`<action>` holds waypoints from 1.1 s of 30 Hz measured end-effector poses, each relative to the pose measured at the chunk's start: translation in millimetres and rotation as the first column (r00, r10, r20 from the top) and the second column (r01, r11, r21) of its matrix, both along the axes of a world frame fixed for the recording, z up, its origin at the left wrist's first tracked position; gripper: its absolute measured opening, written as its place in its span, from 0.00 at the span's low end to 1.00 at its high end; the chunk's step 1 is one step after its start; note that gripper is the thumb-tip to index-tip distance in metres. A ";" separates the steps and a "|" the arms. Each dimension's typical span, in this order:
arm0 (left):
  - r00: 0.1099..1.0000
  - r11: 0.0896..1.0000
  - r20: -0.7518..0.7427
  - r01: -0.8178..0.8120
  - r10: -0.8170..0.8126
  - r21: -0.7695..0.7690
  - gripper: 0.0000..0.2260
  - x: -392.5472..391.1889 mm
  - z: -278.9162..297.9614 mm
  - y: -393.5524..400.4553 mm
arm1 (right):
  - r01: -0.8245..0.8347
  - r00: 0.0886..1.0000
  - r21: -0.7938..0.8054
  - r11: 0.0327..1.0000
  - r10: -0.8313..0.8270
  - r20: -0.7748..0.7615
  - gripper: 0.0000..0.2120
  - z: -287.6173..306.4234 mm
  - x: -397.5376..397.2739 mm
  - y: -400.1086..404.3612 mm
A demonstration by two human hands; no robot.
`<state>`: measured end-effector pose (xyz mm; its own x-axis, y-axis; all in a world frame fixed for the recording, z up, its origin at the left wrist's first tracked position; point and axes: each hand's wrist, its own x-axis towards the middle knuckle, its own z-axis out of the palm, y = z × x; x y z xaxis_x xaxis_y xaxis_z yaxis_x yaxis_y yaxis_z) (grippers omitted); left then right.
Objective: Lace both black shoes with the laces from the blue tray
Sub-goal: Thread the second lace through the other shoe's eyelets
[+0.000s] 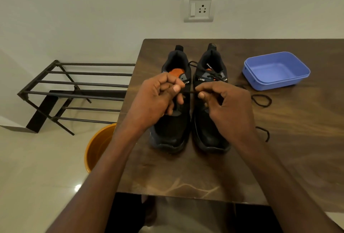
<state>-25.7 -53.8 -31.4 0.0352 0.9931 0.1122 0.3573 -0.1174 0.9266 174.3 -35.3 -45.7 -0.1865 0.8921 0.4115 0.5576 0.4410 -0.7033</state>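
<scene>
My left hand (158, 99) and my right hand (227, 106) each pinch the black lace (189, 92) between thumb and fingertips, other fingers curled in, so a short stretch runs taut and level between them, left to right, parallel to the table's near edge. Both hands are over the two black shoes (173, 136), which stand side by side near the table's (186, 177) left edge, long axes running from near edge to far edge, toes toward me and heels toward the wall. The right shoe (210, 136) already has lace crossing its upper eyelets; what the left shoe's eyelets hold is hidden behind my fingers. More black lace (260, 100) lies in loose loops on the table to my right. The blue tray (275, 71) sits toward the far right corner, its long axis slanting slightly.
</scene>
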 end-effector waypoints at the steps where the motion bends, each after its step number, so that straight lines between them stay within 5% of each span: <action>1: 1.000 1.000 0.002 0.005 -0.005 -0.002 0.05 -1.0 0.0 -0.2 | -0.034 0.999 -0.022 0.999 0.034 0.005 0.14 0.1 1.2 0.6; 5: 1.000 0.999 -0.011 0.024 -0.025 -0.030 0.04 3.0 0.5 -2.9 | -0.144 0.989 -0.007 0.990 0.144 0.018 0.10 -2.4 -9.1 -3.6; 10: 0.907 0.975 -0.370 -0.222 0.201 -0.014 0.10 -6.0 -7.9 -0.1 | -0.095 0.993 -0.038 0.995 0.097 0.074 0.07 -5.9 -10.8 -2.4; 12: 0.895 0.968 -0.402 -0.241 0.193 -0.072 0.10 -9.9 -7.3 -0.3 | -0.088 0.984 -0.021 0.996 0.090 0.155 0.09 -7.3 -9.7 -3.1; 19: 0.931 0.966 -0.364 -0.082 -0.013 -0.246 0.03 -12.5 0.5 -3.8 | -0.007 0.976 -0.053 0.999 0.018 0.215 0.07 -7.2 -11.9 -6.4; 33: 0.985 0.951 -0.168 -0.016 -0.038 -0.309 0.02 -17.3 -2.2 -5.8 | 0.008 0.944 -0.043 0.999 0.007 0.331 0.08 -2.5 -21.8 -11.5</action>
<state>-43.0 -59.6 -33.6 0.0380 0.9774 -0.2080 0.5129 0.1596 0.8435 152.5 -46.7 -48.2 -0.3050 0.9078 0.2879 0.7625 0.4139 -0.4973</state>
